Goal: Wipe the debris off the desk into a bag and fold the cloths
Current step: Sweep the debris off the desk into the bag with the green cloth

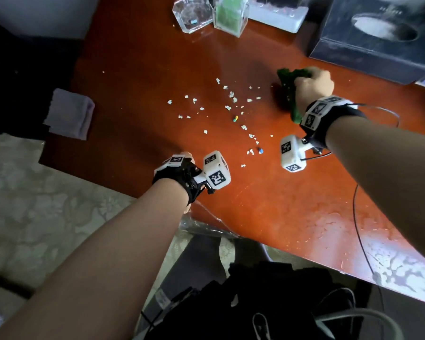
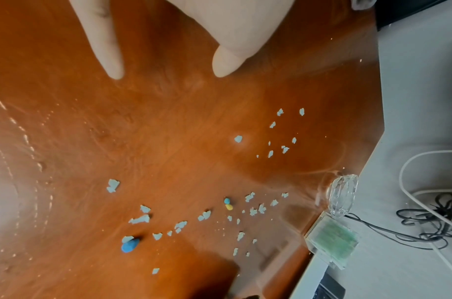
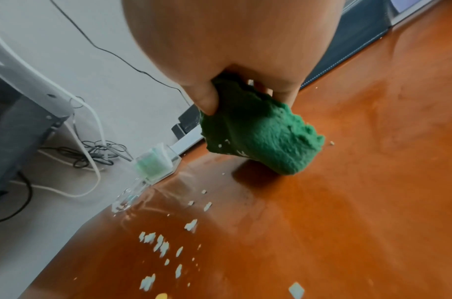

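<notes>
over the reddish desk [image 1: 142,69], the wiping step is just starting, i'd say. the grey cloth [image 1: 69,114] lies folded at the left edge; a clear bag [image 1: 201,224] hangs off the near edge. on the right, the right hand [image 1: 313,85] is clenched round a bunched green cloth [image 3: 260,131] touching the wood. the left hand [image 2: 168,30] hovers near the bag, fingers straight and spread. white scraps [image 1: 231,94] lie scattered between. next: drag the cloth through them toward the bag, held open.
</notes>
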Motion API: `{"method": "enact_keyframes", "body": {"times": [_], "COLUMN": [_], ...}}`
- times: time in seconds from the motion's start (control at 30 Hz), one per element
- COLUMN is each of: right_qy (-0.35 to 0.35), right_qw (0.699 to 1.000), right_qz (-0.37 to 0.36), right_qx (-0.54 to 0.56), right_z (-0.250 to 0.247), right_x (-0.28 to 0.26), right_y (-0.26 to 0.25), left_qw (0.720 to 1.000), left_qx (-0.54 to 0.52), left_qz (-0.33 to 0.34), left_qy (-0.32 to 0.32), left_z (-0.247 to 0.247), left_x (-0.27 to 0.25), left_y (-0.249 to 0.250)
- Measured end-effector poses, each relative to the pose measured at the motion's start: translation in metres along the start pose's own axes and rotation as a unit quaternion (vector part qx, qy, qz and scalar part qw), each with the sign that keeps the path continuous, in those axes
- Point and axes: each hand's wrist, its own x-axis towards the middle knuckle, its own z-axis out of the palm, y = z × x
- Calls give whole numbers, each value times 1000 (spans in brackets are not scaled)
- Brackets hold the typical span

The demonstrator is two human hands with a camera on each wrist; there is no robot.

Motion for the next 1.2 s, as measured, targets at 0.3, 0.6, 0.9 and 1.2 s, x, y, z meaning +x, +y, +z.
{"method": "enact_keyframes", "body": {"times": [0.3, 0.6, 0.9, 1.2], "right_qy": [-60, -202, -248, -108], "right_qw": [997, 972, 967, 990], "right_qz": [-30, -96, -58, -85], "right_qx": [-42, -68, -19, -5], "right_z": [45, 82, 75, 76], "right_x": [5, -37, -48, -9], "right_y": [-6, -8, -9, -65], "left_qw": [967, 969, 974, 982], "left_qx": [-238, -230, -199, -134], "left_qz": [-82, -85, -101, -129], "left_qy": [-29, -29, -44, -43], "left_z": [21, -6, 8, -14], "left_x": [55, 9, 41, 5], "left_y": [-14, 0, -12, -5]}}
